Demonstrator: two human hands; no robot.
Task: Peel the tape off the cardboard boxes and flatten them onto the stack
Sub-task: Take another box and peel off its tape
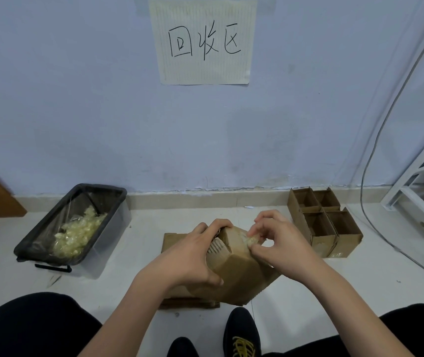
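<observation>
Box in hand: cardboard box [234,264] is held tilted above the floor, over the stack [177,243] of flattened cardboard, so that the taped end is turned up toward the picking fingers.
Left hand [192,256]: grip curled round the box's left side, fingers hooked over its far top edge, thumb pressed on the near face (a bracing hold, judged to keep the box steady against the pull).
Right hand [280,243]: grip pinched together on a crumpled bit of tape [253,238] at the box's upper right corner; the tape looks partly lifted, not yet off.
Bin [38,243]: black-lined bin is set on the floor at the left, near the wall, with a heap of balled-up tape inside; probably kept within reach for dropping the scraps.
Waiting boxes [326,222]: four open boxes are grouped on the floor at the right, against the wall, still standing.
Step judged: peeling; flattening is still to come.
</observation>
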